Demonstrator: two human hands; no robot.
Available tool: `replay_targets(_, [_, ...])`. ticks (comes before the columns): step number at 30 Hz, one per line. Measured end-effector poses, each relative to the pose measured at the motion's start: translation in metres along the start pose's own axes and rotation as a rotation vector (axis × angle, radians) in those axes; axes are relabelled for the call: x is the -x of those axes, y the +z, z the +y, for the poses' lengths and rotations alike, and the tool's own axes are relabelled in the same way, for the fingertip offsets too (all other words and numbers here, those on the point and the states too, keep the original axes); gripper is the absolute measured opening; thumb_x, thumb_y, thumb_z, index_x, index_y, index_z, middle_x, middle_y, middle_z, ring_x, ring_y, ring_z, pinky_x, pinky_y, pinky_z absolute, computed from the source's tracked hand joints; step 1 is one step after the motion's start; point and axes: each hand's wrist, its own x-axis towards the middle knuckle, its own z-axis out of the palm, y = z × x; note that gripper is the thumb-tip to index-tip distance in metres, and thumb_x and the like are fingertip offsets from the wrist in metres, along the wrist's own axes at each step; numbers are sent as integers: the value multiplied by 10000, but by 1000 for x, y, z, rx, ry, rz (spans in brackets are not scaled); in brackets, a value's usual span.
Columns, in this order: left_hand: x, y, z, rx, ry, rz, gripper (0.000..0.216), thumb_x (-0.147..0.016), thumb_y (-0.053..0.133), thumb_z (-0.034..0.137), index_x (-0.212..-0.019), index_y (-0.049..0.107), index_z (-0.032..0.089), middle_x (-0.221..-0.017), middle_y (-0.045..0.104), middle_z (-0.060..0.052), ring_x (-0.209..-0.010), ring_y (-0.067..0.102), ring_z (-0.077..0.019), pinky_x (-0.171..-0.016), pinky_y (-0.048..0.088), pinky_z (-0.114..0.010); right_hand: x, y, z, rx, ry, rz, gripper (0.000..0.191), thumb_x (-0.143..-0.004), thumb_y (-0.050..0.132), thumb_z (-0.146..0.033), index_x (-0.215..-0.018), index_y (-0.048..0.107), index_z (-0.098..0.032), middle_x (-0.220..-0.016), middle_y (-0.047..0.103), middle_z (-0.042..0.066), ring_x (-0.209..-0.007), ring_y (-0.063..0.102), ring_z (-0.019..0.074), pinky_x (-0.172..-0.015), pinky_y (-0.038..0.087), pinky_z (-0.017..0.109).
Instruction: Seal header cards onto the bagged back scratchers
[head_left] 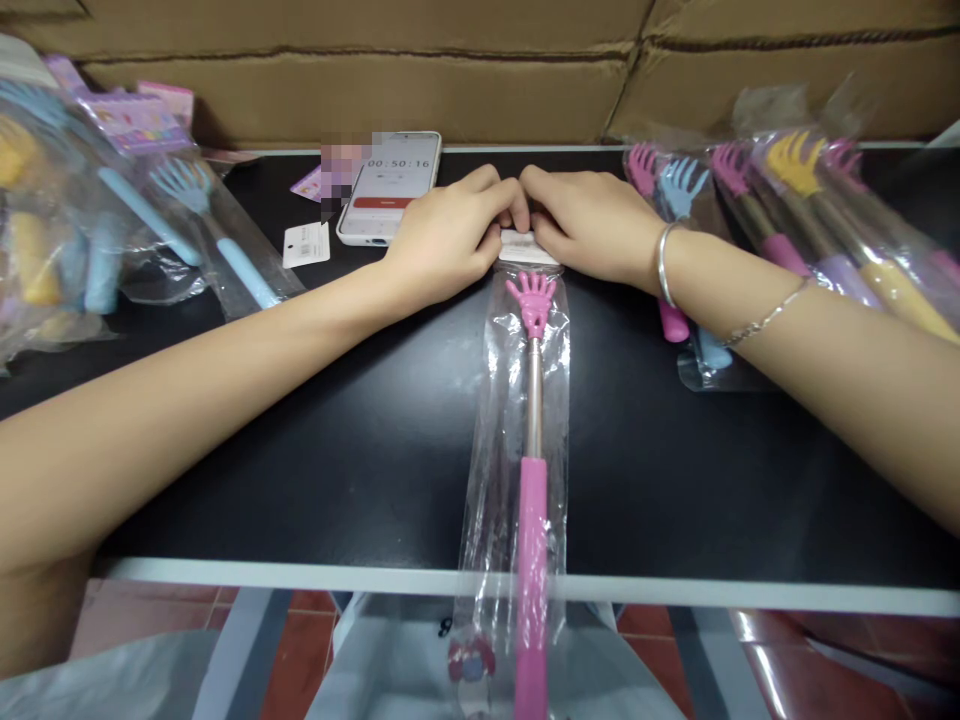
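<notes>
A pink back scratcher (533, 500) lies inside a clear plastic bag (491, 430), its hand-shaped end pointing away from me and its handle reaching over the table's front edge. At the bag's far end is a white folded card (526, 247). My left hand (454, 228) has its curled fingers pressed on the card's left end. From the other side, my right hand (592, 222) pinches the card's right end, its fingertips close to those of the left. Part of the card is hidden under the fingers.
A phone (394, 190) showing a timer lies beyond my left hand, near a white tag (306, 244). Bagged blue and yellow scratchers (184, 190) lie at left; several bagged scratchers (814, 200) are at right. Cardboard boxes (360, 95) stand behind the black table (337, 440).
</notes>
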Motion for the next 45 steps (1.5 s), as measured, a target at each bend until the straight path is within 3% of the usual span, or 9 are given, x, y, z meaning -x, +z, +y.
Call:
replay_targets(8, [0, 0, 1, -39, 1, -3, 418, -847, 384, 202, -1129, 666, 326, -1175, 641, -87, -1067, 630, -347, -769, 455, -445, 0, -1, -1, 27, 8, -5, 261, -913, 375, -281, -1116, 534, -245, -1160, 687, 97, -1043, 649, 297, -758, 421, 348])
replay_targets(15, [0, 6, -5, -5, 48, 80, 385, -855, 417, 247, -1108, 665, 397, -1078, 680, -50, -1006, 615, -310, -733, 481, -432, 1, -1, 1, 21, -4, -10, 284, -907, 351, -292, -1125, 530, -254, -1177, 682, 102, -1056, 641, 307, -789, 411, 374])
replay_targets(23, [0, 3, -3, 3, 33, 47, 372, -859, 413, 235, -1087, 670, 376, -1124, 671, -56, -1018, 622, -321, -746, 467, -449, 2, -2, 1, -33, -3, 2, 253, -898, 385, -304, -1079, 559, -271, -1101, 691, 93, -980, 639, 274, -744, 405, 340])
replay_targets(35, [0, 2, -1, -6, 34, 63, 358, -870, 421, 241, -1082, 686, 357, -1088, 675, -70, -993, 631, -311, -745, 475, -433, 1, -1, 1, -43, -8, -10, 205, -897, 374, -316, -1031, 519, -262, -1123, 668, 98, -1060, 620, 295, -816, 415, 381])
replay_targets(45, [0, 0, 0, 1, 16, 47, 329, -878, 444, 267, -1071, 700, 341, -1056, 667, -85, -993, 628, -331, -746, 454, -444, 3, -8, -2, 58, -33, -47, 261, -914, 318, -282, -1119, 470, -226, -1245, 648, 122, -1048, 606, 296, -702, 269, 329])
